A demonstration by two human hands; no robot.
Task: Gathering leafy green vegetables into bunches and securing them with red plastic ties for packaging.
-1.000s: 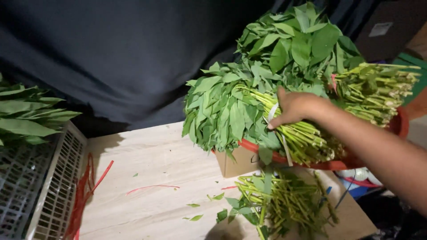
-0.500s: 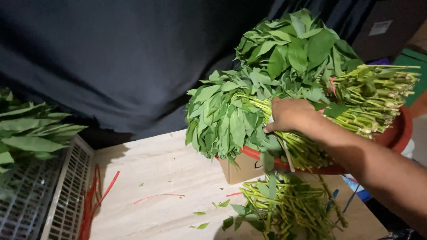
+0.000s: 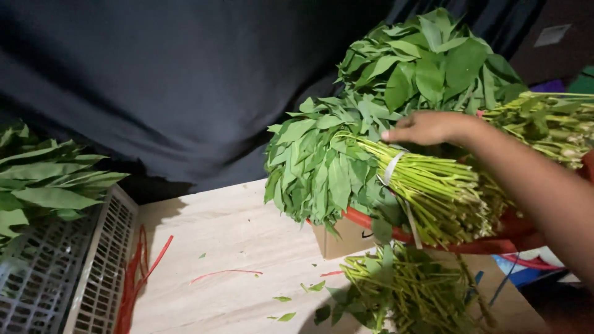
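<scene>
Green tied bundle [image 3: 371, 176] lies just beneath the right hand [image 3: 427, 128], whose loose fingers rest on it.

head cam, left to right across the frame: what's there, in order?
Leafy greens in the crate → grey slatted crate → red ties → tied bundle of greens with a white band → right hand on the pile → stem ends of more bundles.

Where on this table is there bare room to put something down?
The bare patch of wooden table lies between the grey crate on the left and the cardboard box. It is crowded on the right: the red basin, the bundled greens under the right hand, loose stems.
</scene>
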